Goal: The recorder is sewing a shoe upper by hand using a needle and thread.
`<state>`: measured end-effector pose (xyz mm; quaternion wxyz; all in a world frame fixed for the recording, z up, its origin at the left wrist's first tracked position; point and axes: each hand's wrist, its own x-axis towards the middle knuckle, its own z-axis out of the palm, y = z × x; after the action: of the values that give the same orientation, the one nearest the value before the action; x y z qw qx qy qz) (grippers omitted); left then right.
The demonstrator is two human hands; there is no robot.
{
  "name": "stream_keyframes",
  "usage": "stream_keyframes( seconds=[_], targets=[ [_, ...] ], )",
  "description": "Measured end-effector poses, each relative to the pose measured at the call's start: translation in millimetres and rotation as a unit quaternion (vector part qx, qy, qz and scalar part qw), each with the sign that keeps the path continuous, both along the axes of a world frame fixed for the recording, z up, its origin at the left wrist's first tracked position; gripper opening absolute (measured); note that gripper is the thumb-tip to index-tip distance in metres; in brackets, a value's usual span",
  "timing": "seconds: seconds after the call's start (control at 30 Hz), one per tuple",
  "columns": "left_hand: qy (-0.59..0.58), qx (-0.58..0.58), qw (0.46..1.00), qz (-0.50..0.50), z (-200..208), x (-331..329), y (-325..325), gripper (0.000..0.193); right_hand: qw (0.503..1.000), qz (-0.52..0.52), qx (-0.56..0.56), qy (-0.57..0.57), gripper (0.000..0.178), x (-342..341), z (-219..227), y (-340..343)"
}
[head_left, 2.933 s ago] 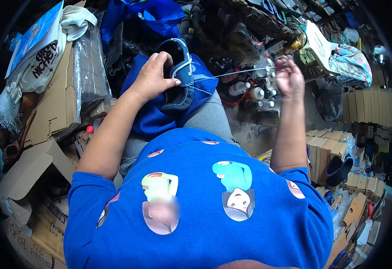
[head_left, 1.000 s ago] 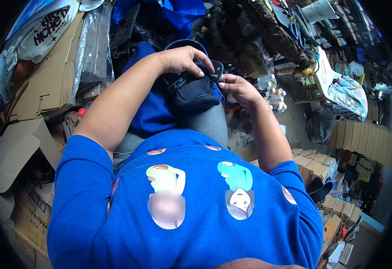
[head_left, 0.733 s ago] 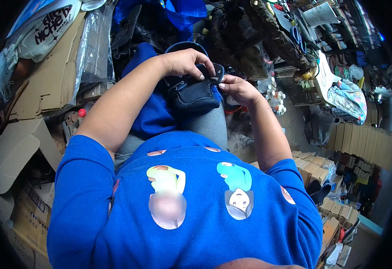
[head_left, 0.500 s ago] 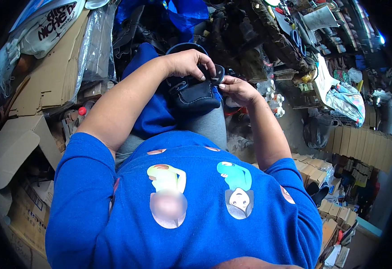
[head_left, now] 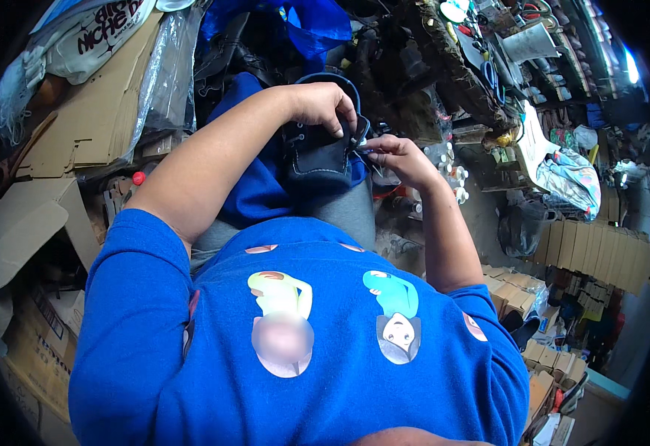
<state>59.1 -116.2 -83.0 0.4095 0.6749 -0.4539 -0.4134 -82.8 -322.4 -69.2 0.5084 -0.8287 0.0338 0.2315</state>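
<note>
A black leather shoe [head_left: 321, 160] with pale stitching along its tongue rests over my lap, on blue cloth [head_left: 247, 186]. Metal eyelets show on its left flap; the right flap is bent up. My left hand [head_left: 323, 105] reaches over the shoe from the left, fingers curled down and gripping the right flap's inner side. At that flap's outer edge, the thumb and fingers of my right hand [head_left: 401, 157] are pinched together. What lies between these fingertips is too small to make out, though a thin dark strand shows just below them.
Flattened cardboard [head_left: 80, 141] and an open carton [head_left: 28, 230] stand at the left. A cluttered bench [head_left: 481, 74] with scissors [head_left: 493, 82] is at the far right. Small white-capped bottles [head_left: 455, 175] stand beyond my right hand, and stacked boxes [head_left: 592, 253] farther right.
The right flap has turned from lying flat toward edge-on, showing more of the tongue. My left fingers have shifted slightly, and my right hand has moved slightly down and to the right.
</note>
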Motion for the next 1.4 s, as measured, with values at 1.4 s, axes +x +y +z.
stream_keyframes(
  seconds=[1.4],
  targets=[
    [-0.014, 0.022, 0.999, -0.03, 5, -5, 7, 0.032, 0.976, -0.146, 0.157, 0.027, 0.026, -35, -16, 22]
  ],
)
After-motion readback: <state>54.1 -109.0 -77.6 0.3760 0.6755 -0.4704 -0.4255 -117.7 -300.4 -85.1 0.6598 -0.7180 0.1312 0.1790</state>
